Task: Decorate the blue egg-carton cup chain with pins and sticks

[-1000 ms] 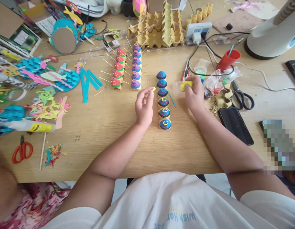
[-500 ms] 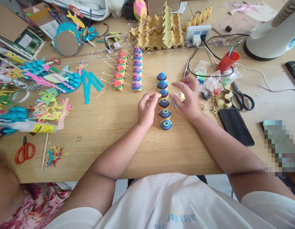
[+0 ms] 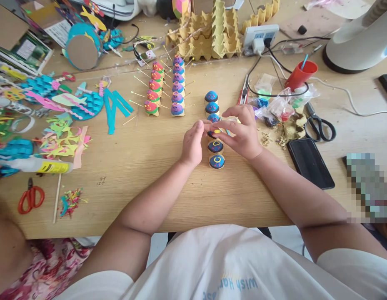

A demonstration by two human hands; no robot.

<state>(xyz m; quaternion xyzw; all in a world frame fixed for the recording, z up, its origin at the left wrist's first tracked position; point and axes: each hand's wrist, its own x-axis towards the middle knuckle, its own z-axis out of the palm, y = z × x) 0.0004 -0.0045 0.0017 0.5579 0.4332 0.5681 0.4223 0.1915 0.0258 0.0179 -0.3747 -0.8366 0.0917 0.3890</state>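
A small lump of yellow modelling clay (image 3: pixel 217 131) sits at the fingertips of my right hand (image 3: pixel 243 133), between thumb and fingers. My left hand (image 3: pixel 193 143) has its thumb raised apart and its fingers stretched towards the lump, meeting the right fingertips. Both hands are over a row of egg-carton cups topped with blue clay. The far blue cup (image 3: pixel 211 96) has a small face. The nearest blue cup (image 3: pixel 217 161) bears a yellow ring, and the cup behind it (image 3: pixel 215 146) carries a yellow loop. The hands partly cover the middle cups.
Red-green (image 3: pixel 151 107) and purple-blue (image 3: pixel 177 109) clay rows with pins stand left. Egg cartons (image 3: pixel 208 37) lie behind. To the right are a utility knife (image 3: pixel 243 92), red cup (image 3: pixel 301 76), black scissors (image 3: pixel 320 125) and phone (image 3: pixel 310 162). Red-handled scissors (image 3: pixel 31 198) lie left, near another person's arm.
My right hand has moved left and down to meet my left hand. The yellow clay, earlier pinched in my left fingertips, is now at my right fingertips. The left thumb has lifted.
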